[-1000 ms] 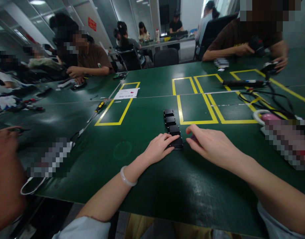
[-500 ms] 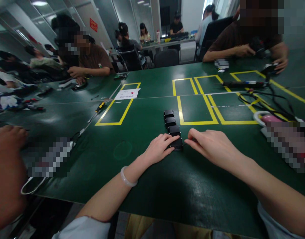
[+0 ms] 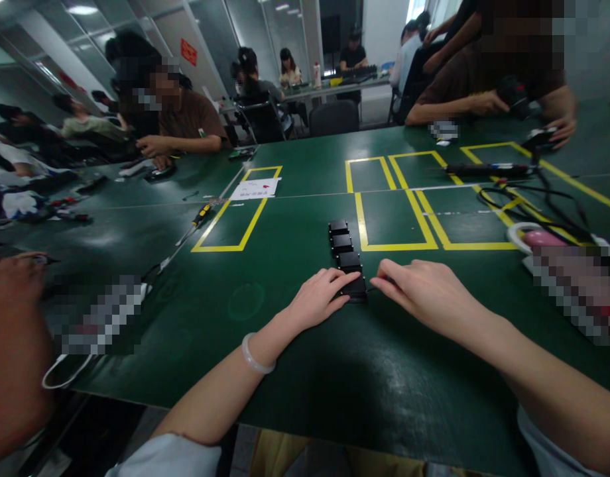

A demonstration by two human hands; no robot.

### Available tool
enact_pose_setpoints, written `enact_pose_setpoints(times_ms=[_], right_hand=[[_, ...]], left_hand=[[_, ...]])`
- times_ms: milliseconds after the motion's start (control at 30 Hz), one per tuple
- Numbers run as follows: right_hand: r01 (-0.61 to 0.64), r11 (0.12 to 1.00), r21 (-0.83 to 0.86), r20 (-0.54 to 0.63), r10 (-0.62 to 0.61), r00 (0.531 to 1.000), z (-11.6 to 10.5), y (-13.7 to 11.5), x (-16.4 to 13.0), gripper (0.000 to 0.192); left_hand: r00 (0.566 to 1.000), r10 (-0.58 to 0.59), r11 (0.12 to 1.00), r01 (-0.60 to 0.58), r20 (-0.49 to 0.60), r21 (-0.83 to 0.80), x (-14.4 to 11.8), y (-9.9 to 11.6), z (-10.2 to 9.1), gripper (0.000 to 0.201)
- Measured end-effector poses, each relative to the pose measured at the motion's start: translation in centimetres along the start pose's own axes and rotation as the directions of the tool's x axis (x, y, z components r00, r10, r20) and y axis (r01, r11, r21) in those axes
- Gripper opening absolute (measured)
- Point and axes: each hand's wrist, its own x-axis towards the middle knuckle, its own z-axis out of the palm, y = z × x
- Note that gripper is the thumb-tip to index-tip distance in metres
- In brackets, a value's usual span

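Note:
A row of small black blocks with shiny screw-like dots along the sides lies on the green table in front of me. My left hand steadies the nearest black block, its fingers over the top and its thumb at the near edge. Just to the right, my right hand is closed in a pinch. From its fingertips a thin dark rod points at the right side of that block. Most of the rod is hidden in the fingers, so its kind does not show.
Yellow tape outlines mark the green table. To the left are a screwdriver, a paper sign and another person's arm. Black cables and a pink roll lie right. Co-workers sit across the table.
Both hands and the blocks stay almost in place. The other person's hand at the left edge has shifted slightly, and an additional person's arm shows behind the co-worker at the upper right.

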Motion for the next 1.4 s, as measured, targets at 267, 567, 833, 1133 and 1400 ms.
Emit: enact_pose_setpoints(times_ms=[267,567,833,1133,1400], right_hand=[[0.035,0.984,0.176,-0.066,-0.024,0.998,0.05,-0.01,-0.27,0.015],[0.029,0.998,0.052,-0.034,-0.028,0.999,0.31,0.22,-0.14,0.021],[0.041,0.994,0.104,-0.052,-0.036,0.998,0.04,0.03,-0.22,0.022],[0.042,0.986,0.161,-0.094,-0.027,0.995,0.16,0.16,-0.18,0.014],[0.022,0.997,0.073,-0.055,-0.018,0.998,0.36,0.28,-0.05,0.02]], left_hand=[[1.0,0.01,1.0,-0.01,-0.007,0.001,0.02,-0.07,0.14,0.049],[1.0,0.003,1.0,-0.003,0.0,-0.002,0.02,-0.05,0.01,0.05],[1.0,0.0,1.0,0.0,0.007,0.016,0.03,0.09,-0.1,0.049],[1.0,-0.002,1.0,0.002,0.007,0.003,0.01,0.11,-0.14,0.048],[1.0,-0.006,1.0,0.006,0.016,0.011,0.07,0.12,-0.14,0.049]])
